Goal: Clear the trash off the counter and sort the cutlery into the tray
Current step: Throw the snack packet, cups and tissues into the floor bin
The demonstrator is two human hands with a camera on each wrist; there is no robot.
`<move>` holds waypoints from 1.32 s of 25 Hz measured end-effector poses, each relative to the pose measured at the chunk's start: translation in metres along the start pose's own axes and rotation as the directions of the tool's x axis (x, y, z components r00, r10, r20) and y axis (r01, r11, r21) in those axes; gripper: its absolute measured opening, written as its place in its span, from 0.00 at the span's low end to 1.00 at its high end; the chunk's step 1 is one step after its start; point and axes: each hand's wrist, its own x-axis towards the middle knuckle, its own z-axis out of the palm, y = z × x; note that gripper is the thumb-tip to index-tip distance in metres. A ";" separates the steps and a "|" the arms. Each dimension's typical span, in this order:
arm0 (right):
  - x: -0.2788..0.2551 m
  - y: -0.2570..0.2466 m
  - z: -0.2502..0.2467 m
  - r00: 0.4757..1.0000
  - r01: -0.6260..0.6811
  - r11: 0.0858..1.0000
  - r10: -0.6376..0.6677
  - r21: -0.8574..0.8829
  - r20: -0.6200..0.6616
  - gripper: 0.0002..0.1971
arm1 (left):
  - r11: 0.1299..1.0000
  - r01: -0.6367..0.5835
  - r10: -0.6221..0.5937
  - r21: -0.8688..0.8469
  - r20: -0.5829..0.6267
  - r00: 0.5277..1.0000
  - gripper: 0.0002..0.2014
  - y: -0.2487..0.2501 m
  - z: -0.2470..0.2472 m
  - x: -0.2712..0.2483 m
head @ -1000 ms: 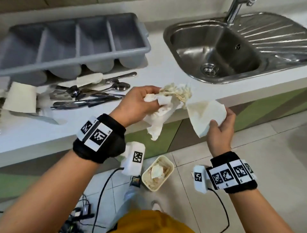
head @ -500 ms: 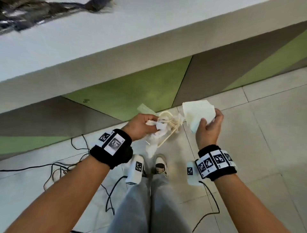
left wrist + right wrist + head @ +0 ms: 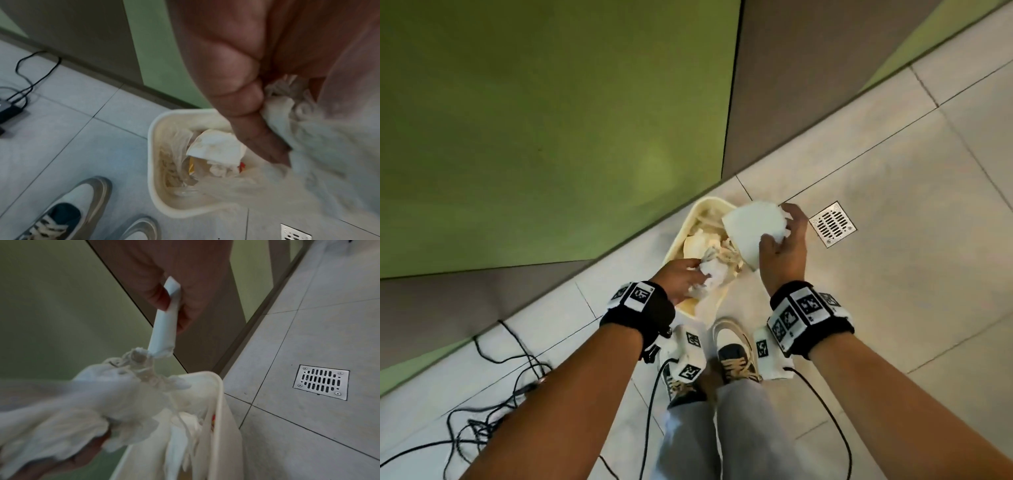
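Note:
A cream waste bin (image 3: 690, 226) stands on the floor against the cabinet base, with tissue and wrappers inside (image 3: 213, 149). My left hand (image 3: 681, 275) grips a crumpled wad of white tissue and stringy scraps (image 3: 714, 272) right over the bin's mouth (image 3: 156, 129). My right hand (image 3: 786, 240) pinches a folded white napkin (image 3: 751, 229) above the bin's right side. In the right wrist view the napkin (image 3: 165, 321) hangs edge-on between thumb and fingers, just above the wad (image 3: 102, 394) and the bin's rim (image 3: 218, 382). Counter, cutlery and tray are out of view.
A metal floor drain (image 3: 832, 222) sits in the tiles right of the bin. Black cables (image 3: 493, 387) trail over the floor at left. My two shoes (image 3: 734, 353) stand just behind the bin. Green and brown cabinet panels (image 3: 551, 120) rise behind it.
The view has tipped from the counter down to the floor. Both hands have carried their paper down from counter height to just above the bin. Both grips are unchanged.

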 end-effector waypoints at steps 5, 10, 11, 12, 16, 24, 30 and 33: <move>0.016 0.077 0.040 0.968 0.154 0.984 -0.133 -0.090 0.211 0.15 | 0.967 0.079 0.013 0.241 -0.357 0.934 0.15 -0.034 -0.006 0.112; 0.026 0.110 0.080 0.739 0.473 0.801 -0.133 -0.368 0.660 0.15 | 0.782 0.113 0.178 0.613 -0.393 0.902 0.22 -0.054 0.013 0.153; 0.029 0.114 0.087 0.704 0.458 0.774 -0.016 -0.437 0.710 0.16 | 0.839 0.100 0.166 0.535 -0.427 0.889 0.20 -0.055 0.016 0.157; 0.033 0.112 0.092 0.655 0.464 0.724 0.107 -0.510 0.748 0.18 | 0.816 0.070 0.209 0.574 -0.405 0.890 0.19 -0.056 0.014 0.162; 0.046 0.109 0.106 0.666 0.409 0.625 0.294 -0.665 0.686 0.20 | 0.679 0.054 0.313 0.732 -0.355 0.881 0.15 -0.061 0.006 0.159; 0.048 0.128 0.124 0.740 0.440 0.231 0.454 -0.868 0.496 0.25 | 0.636 0.020 0.028 0.772 -0.049 0.998 0.19 -0.077 0.004 0.154; 0.064 0.179 0.130 0.633 0.467 0.218 0.594 -0.857 0.496 0.49 | 0.332 0.031 -0.074 0.943 -0.007 0.997 0.31 -0.096 0.000 0.181; 0.049 0.151 0.119 0.620 0.479 0.253 0.580 -0.840 0.528 0.47 | 0.189 -0.016 -0.072 0.982 0.030 0.997 0.35 -0.088 0.002 0.149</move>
